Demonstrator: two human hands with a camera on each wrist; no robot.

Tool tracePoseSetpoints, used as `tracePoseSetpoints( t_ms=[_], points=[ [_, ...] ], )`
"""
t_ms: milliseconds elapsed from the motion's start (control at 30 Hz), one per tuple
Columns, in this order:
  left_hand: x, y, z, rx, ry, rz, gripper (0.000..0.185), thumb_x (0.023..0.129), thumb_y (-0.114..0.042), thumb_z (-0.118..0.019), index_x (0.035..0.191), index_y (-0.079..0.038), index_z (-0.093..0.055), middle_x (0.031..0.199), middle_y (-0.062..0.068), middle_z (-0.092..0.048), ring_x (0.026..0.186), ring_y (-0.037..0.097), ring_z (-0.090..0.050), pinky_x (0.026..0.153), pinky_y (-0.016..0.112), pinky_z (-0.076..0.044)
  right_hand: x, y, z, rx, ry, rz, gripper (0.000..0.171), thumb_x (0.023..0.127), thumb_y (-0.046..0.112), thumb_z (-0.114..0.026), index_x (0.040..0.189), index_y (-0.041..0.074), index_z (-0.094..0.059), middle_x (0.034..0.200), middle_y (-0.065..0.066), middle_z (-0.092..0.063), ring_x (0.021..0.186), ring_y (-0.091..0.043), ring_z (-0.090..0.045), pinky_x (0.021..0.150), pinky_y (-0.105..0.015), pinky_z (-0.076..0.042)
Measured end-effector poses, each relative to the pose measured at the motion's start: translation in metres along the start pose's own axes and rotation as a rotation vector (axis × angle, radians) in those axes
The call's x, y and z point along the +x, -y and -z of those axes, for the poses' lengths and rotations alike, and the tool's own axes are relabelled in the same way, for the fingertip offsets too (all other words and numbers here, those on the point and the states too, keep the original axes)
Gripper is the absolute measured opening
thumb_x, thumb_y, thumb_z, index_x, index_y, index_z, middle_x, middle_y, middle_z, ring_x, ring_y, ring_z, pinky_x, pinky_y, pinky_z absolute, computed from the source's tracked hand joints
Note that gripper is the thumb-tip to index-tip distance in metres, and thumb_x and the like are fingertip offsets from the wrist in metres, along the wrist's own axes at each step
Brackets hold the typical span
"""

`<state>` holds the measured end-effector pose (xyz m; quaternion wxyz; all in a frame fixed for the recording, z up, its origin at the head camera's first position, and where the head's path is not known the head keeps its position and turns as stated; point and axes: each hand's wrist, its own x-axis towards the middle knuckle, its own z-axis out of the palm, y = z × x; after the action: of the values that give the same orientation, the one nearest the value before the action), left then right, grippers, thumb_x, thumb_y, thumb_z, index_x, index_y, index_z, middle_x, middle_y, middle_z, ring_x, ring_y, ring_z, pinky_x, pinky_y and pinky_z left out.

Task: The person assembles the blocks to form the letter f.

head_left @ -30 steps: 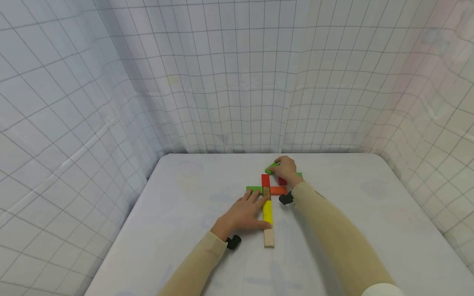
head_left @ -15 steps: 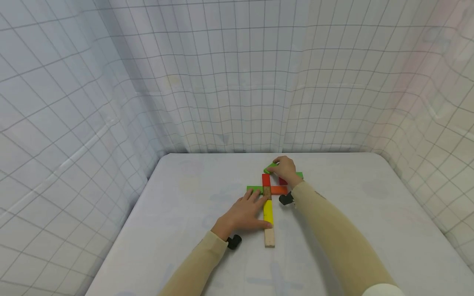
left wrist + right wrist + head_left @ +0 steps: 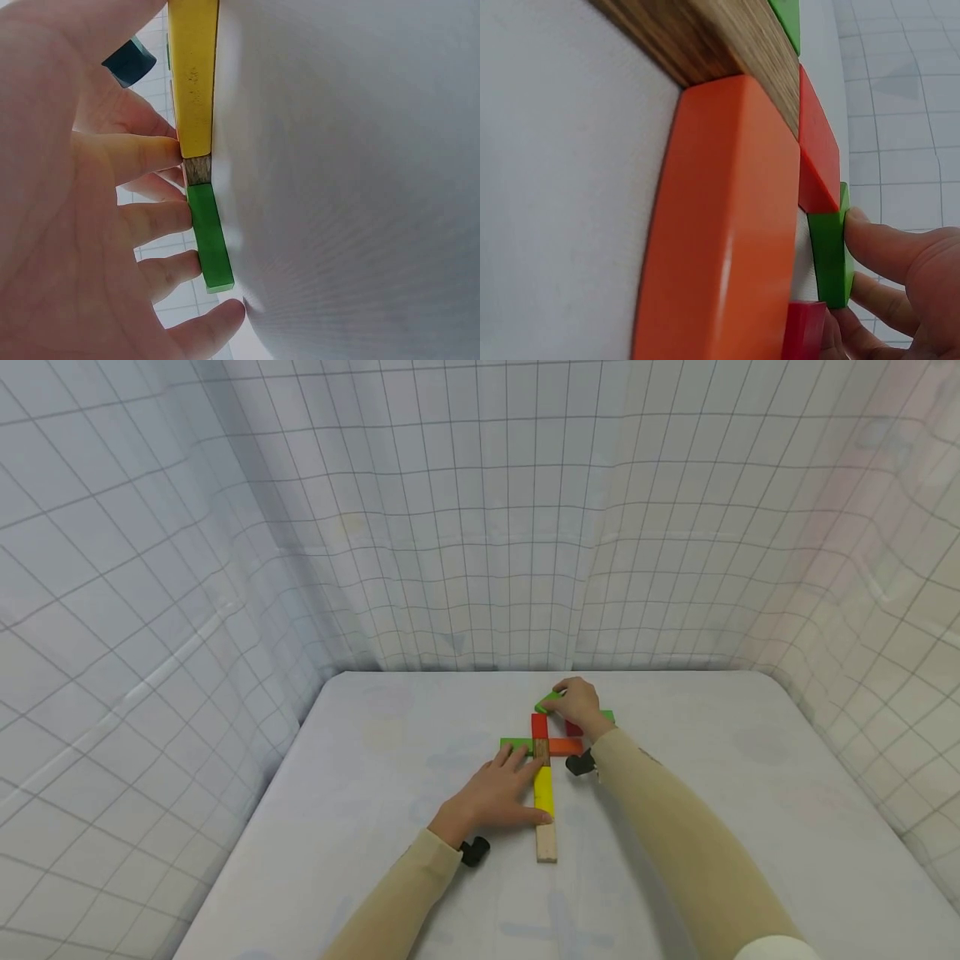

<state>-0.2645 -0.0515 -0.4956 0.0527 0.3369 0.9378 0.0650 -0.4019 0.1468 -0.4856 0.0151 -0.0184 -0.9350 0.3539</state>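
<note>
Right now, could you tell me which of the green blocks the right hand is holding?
The right hand holds the far green block, lying at an angle beyond the red block. The other green block lies flat by the left hand's fingers.

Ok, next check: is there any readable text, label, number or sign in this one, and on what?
None can be read in any view.
The coloured blocks, such as the yellow block under the left hand and the green block at the right hand, bear no print.
The table shows only faint, blurred coloured shapes, no legible text.
The grid curtain carries plain lines only.
</note>
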Motion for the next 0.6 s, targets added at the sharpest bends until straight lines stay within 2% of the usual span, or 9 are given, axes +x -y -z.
tracePoseSetpoints(
  t_ms=[600],
  points=[
    [-0.0005, 0.0001, -0.0026, -0.014, -0.008, -0.002, 0.094, 0.069, -0.081, -0.039, 0.145, -0.028, -0.023, 0.150, 0.007, -0.014, 0.136, 0.032, -0.007, 0.099, 0.053, -0.027, -0.0007, -0.0015, 0.0000, -0.008, 0.013, 0.023, 0.043, 0.076, 0.031, -0.073, 0.111, 0.006, -0.063, 0.106, -0.013, -0.059, 0.095, -0.028, -0.053, 0.082, -0.041, -0.044]
  ],
)
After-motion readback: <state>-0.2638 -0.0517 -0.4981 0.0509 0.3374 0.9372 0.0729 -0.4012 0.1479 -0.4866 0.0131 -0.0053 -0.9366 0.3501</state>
